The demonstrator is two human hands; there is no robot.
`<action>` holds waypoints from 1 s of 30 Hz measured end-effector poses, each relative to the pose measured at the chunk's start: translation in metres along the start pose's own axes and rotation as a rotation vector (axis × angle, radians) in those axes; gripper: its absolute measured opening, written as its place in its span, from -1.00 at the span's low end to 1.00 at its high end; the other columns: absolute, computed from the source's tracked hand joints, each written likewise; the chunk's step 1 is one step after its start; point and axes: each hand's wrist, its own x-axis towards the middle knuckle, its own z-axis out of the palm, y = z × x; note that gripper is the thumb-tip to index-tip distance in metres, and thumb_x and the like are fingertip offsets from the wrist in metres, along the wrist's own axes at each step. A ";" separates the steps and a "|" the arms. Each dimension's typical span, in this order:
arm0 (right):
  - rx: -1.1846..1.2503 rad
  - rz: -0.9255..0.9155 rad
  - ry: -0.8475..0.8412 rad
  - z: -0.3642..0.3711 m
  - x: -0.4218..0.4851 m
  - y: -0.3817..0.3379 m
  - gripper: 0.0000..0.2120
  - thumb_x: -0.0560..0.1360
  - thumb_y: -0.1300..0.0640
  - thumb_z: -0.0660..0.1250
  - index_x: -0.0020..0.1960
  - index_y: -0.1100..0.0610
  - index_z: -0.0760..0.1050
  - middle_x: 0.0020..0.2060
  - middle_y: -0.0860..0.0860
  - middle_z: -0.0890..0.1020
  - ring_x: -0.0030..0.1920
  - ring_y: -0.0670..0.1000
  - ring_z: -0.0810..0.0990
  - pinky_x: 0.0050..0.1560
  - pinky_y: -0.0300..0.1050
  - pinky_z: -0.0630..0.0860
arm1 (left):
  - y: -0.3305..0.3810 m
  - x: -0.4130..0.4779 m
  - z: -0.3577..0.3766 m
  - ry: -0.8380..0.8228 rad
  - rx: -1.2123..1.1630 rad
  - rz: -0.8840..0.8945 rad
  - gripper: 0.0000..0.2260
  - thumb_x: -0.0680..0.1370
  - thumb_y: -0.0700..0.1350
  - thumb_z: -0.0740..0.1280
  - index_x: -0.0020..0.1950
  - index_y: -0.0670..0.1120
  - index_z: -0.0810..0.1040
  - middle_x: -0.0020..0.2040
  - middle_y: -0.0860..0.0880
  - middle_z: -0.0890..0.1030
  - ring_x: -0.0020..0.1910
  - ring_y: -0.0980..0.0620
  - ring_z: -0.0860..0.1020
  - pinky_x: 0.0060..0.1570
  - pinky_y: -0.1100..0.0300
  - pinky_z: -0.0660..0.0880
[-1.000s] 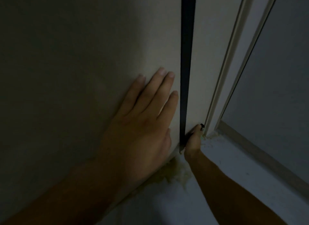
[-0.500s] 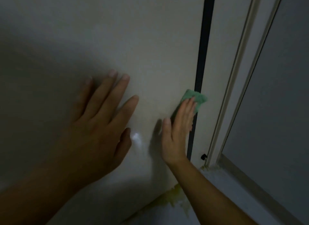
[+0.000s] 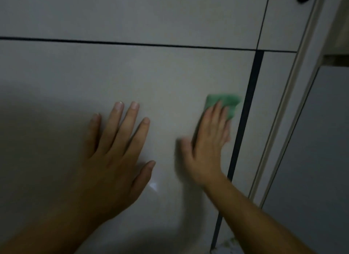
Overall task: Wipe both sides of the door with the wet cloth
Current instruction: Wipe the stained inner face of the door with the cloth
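On the door (image 3: 170,74) — right hand (image 3: 205,149) flat (fingers (image 3: 213,117) straight) over cloth (image 3: 223,100)

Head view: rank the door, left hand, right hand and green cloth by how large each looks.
1. door
2. left hand, looks bigger than the right, perhaps only because it is nearer the camera
3. right hand
4. green cloth, partly covered by the right fingers

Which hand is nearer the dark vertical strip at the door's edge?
Right. The right hand presses the green cloth flat on the door panel just beside the dark vertical strip; the left hand lies flat on the panel farther left, well apart from it.
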 end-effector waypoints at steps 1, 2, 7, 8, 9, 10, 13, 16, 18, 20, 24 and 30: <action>-0.043 -0.079 -0.095 0.001 -0.021 -0.005 -0.18 0.63 -0.36 -0.16 0.64 0.13 -0.33 0.63 0.09 -0.31 0.63 0.19 -0.29 0.59 0.26 -0.28 | -0.003 0.001 -0.003 -0.004 0.009 -0.001 -0.36 0.62 0.16 0.16 0.59 -0.20 0.28 0.65 -0.23 0.11 0.63 -0.29 0.06 0.54 -0.33 -0.01; -0.093 -0.147 -0.164 -0.002 -0.033 -0.003 -0.20 0.63 -0.37 -0.17 0.63 0.09 -0.35 0.62 0.06 -0.35 0.63 0.18 -0.31 0.59 0.27 -0.24 | -0.006 0.002 -0.005 -0.014 0.024 0.002 -0.36 0.62 0.16 0.14 0.60 -0.20 0.27 0.65 -0.23 0.11 0.63 -0.29 0.05 0.55 -0.32 -0.03; -0.025 -0.018 0.068 -0.028 0.067 0.004 -0.24 0.64 -0.22 -0.03 0.65 0.16 -0.21 0.65 0.15 -0.18 0.65 0.18 -0.21 0.59 0.30 -0.22 | -0.008 0.002 -0.005 -0.047 0.062 0.018 -0.36 0.62 0.14 0.12 0.62 -0.19 0.23 0.65 -0.23 0.09 0.64 -0.28 0.03 0.56 -0.31 -0.04; 0.014 0.026 0.157 -0.028 0.085 -0.002 -0.26 0.65 -0.18 -0.04 0.65 0.20 -0.19 0.65 0.17 -0.15 0.65 0.18 -0.19 0.59 0.30 -0.23 | -0.007 0.001 -0.004 -0.043 0.056 0.014 -0.36 0.62 0.14 0.12 0.62 -0.20 0.22 0.65 -0.23 0.09 0.64 -0.28 0.02 0.56 -0.31 -0.04; 0.021 0.035 0.199 -0.023 0.089 -0.010 -0.28 0.66 -0.15 -0.04 0.65 0.22 -0.18 0.65 0.18 -0.14 0.65 0.19 -0.18 0.59 0.31 -0.23 | -0.005 -0.001 -0.002 -0.036 0.045 0.010 -0.36 0.63 0.14 0.12 0.62 -0.20 0.22 0.65 -0.23 0.09 0.64 -0.27 0.03 0.56 -0.31 -0.04; -0.008 -0.014 0.184 -0.016 0.079 -0.017 -0.28 0.67 -0.14 -0.05 0.65 0.22 -0.19 0.65 0.17 -0.17 0.65 0.21 -0.18 0.59 0.32 -0.24 | -0.004 -0.003 -0.001 -0.027 0.033 0.005 -0.35 0.63 0.13 0.13 0.62 -0.21 0.21 0.65 -0.23 0.09 0.64 -0.27 0.03 0.56 -0.30 -0.04; -0.169 -0.428 -0.090 0.002 0.004 -0.027 -0.28 0.68 -0.20 -0.06 0.65 0.12 -0.28 0.64 0.09 -0.20 0.64 0.18 -0.22 0.59 0.27 -0.24 | -0.004 -0.013 -0.001 -0.014 -0.006 -0.013 -0.36 0.64 0.12 0.13 0.62 -0.24 0.19 0.65 -0.23 0.09 0.64 -0.25 0.06 0.57 -0.25 0.00; -0.246 -0.634 -0.101 -0.007 0.007 -0.021 -0.26 0.67 -0.15 0.05 0.65 0.07 -0.28 0.64 0.06 -0.11 0.64 0.12 -0.22 0.61 0.19 -0.23 | -0.008 -0.024 -0.001 0.017 -0.071 -0.072 -0.37 0.65 0.11 0.11 0.60 -0.26 0.20 0.65 -0.23 0.10 0.64 -0.24 0.07 0.59 -0.17 -0.01; -0.163 -0.514 -0.038 -0.012 0.054 -0.044 -0.29 0.69 -0.15 -0.01 0.65 0.10 -0.29 0.65 0.01 -0.20 0.64 0.11 -0.24 0.61 0.17 -0.27 | -0.015 -0.028 -0.002 0.036 -0.094 -0.092 -0.37 0.66 0.11 0.10 0.61 -0.27 0.19 0.65 -0.22 0.10 0.64 -0.23 0.08 0.60 -0.13 -0.03; -0.103 -0.421 0.074 -0.009 0.089 -0.069 -0.31 0.69 -0.13 -0.06 0.66 0.18 -0.21 0.66 0.08 -0.14 0.64 0.13 -0.21 0.61 0.20 -0.25 | -0.020 -0.028 -0.002 0.032 -0.094 -0.086 -0.37 0.67 0.12 0.08 0.62 -0.25 0.16 0.66 -0.20 0.09 0.64 -0.21 0.08 0.60 -0.11 -0.02; -0.207 -0.708 -0.035 0.009 0.039 -0.051 -0.34 0.71 -0.12 -0.03 0.66 0.16 -0.18 0.66 0.09 -0.13 0.65 0.18 -0.12 0.60 0.22 -0.23 | -0.021 -0.030 -0.004 0.022 -0.103 -0.095 -0.38 0.67 0.11 0.07 0.63 -0.24 0.14 0.66 -0.18 0.08 0.64 -0.19 0.07 0.59 -0.13 0.01; -0.325 -0.652 -0.240 -0.001 -0.053 0.002 -0.37 0.67 -0.18 0.04 0.62 0.11 -0.01 0.56 0.10 0.16 0.57 0.21 0.19 0.63 0.11 -0.19 | -0.007 -0.038 -0.007 0.006 -0.106 -0.162 -0.39 0.67 0.10 0.08 0.60 -0.27 0.21 0.64 -0.26 0.11 0.64 -0.25 0.03 0.58 -0.21 -0.04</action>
